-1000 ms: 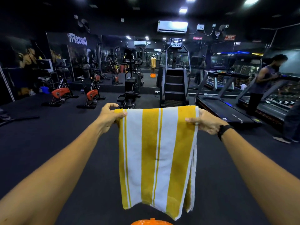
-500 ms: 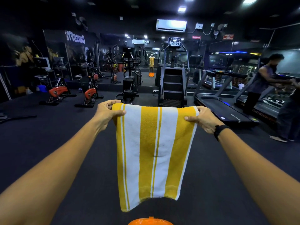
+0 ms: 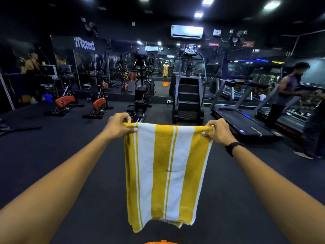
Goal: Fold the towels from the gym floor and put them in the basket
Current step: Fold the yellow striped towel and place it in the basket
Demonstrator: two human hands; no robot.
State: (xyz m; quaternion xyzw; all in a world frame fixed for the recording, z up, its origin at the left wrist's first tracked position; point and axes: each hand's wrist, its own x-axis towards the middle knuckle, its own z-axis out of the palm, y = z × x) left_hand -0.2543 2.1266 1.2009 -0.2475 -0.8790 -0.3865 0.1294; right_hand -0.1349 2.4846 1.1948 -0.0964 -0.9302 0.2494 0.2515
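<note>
Towel (image 3: 167,175): hangs below my grips, stretched between them.
Left hand (image 3: 118,126): pinches its top left corner.
Right hand (image 3: 219,132): pinches its top right corner.

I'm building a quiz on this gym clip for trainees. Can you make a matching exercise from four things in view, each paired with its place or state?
Things:
1. towel
2. left hand
3. basket
4. wristband

Places or states:
A. orange rim just showing at the bottom edge
B. hangs doubled, yellow and white stripes
C. black, on the right forearm
D. pinches the towel's top left corner

Pairs: 1-B, 2-D, 3-A, 4-C
</note>
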